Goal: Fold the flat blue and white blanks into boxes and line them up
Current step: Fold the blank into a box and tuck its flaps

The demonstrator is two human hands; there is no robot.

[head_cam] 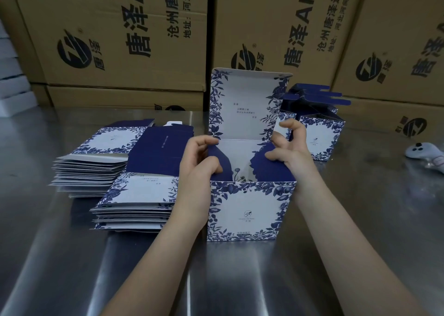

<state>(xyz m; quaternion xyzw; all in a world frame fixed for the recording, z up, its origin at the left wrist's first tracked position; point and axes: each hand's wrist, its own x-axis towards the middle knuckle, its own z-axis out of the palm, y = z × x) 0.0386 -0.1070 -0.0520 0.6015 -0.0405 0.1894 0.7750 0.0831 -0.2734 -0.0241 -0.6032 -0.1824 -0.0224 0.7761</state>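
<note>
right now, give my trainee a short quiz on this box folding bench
1. True or false: the lid of the box being folded is shut.
2. The stacks of flat blanks lie: A) left of the box, B) right of it, C) inside it.
3. Fill in: the left hand and the right hand each hold a blue side ____ of the box.
Key: 1 false, it stands upright; 2 A; 3 flap.
</note>
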